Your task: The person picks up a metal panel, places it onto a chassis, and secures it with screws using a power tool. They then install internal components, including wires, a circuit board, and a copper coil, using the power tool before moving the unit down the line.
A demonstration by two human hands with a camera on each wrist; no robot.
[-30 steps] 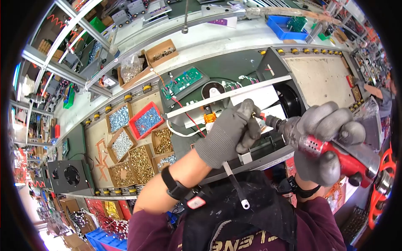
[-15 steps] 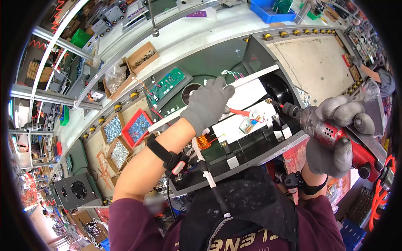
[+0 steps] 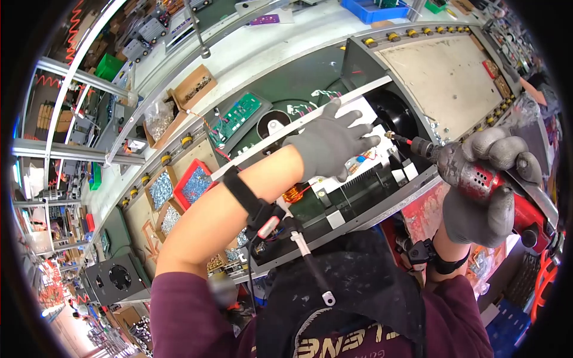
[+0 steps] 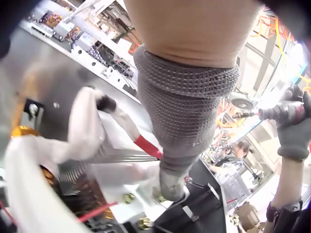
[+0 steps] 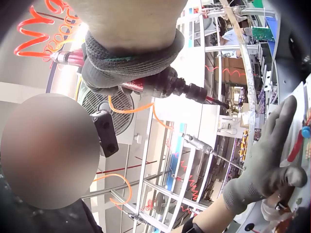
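My gloved left hand (image 3: 334, 143) lies spread out over the white plate (image 3: 358, 112) inside a dark metal chassis (image 3: 322, 77). In the left wrist view, a thick white cable (image 4: 83, 121) with a red sleeve (image 4: 147, 145) runs up to that hand's fingers; the cable's end is hidden behind the glove. My gloved right hand (image 3: 468, 222) grips a red power driver (image 3: 477, 177) at the chassis's right end, its bit pointing left. A small brass fastener (image 3: 390, 135) sits on the bit's tip, above the plate's right side.
A copper coil (image 3: 292, 194) and a black fan (image 3: 391, 113) sit in the chassis, with a green circuit board (image 3: 242, 113) behind. Left of it stand a red bin (image 3: 196, 184) and cardboard boxes of small fasteners. An orange hose (image 3: 543, 268) hangs at the right.
My left hand has left the driver's bit tip, moved left, then come down spread over the white plate. The brass fastener now shows on the bit. My right hand still grips the driver.
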